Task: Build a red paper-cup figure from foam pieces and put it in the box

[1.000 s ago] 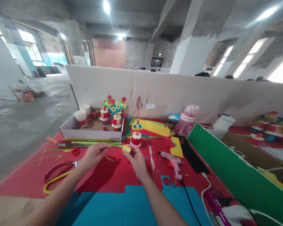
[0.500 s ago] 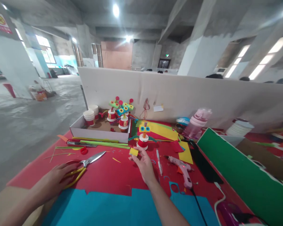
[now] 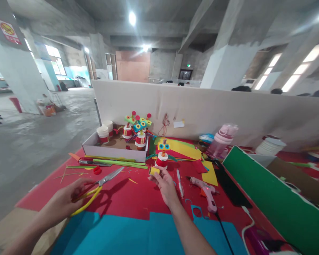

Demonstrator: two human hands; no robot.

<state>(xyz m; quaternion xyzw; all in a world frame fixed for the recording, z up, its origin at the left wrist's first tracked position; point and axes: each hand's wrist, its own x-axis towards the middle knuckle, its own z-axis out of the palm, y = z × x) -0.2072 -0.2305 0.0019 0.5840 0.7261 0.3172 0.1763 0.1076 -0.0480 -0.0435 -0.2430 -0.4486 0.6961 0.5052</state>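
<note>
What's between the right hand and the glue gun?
In the head view, a white pen and a curled blue scrap lie on the red table between the right hand and the glue gun.

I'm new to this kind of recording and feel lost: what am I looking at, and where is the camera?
There is no machine here, just a person's two bare hands. Every picture comes from one camera worn on the head, looking forward and down. The left hand grips the scissors by their handles; the right hand holds a small yellow roll in its fingertips. On the red surface lie a pen, a pink glue gun and blue sheets. A cup figure stands beyond the roll.
</note>
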